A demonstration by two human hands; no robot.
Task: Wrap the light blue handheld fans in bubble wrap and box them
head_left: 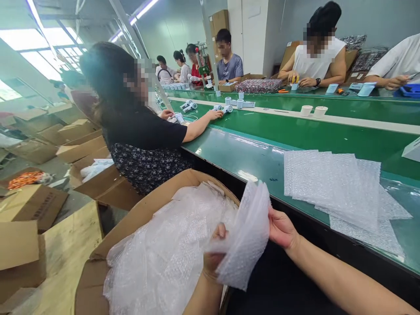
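Between my two hands, above the right edge of an open cardboard box, are bubble wrap sheets (pixel 249 232), bent and slightly blurred. My left hand (pixel 215 251) is closed on their lower left side, partly hidden behind them. My right hand (pixel 282 227) pinches their right edge, thumb up. The cardboard box (pixel 138 208) is filled with a heap of bubble wrap pieces (pixel 164 245). On the green table to the right lies a fanned stack of flat bubble wrap sheets (pixel 331 183).
A person in black (pixel 141 127) sits at the left, one arm reaching over the table edge. Two paper cups (pixel 306 110) and small white devices (pixel 240 104) stand on the green conveyor (pixel 269 120). Several people work beyond it. Open cartons (pixel 29 205) crowd the left floor.
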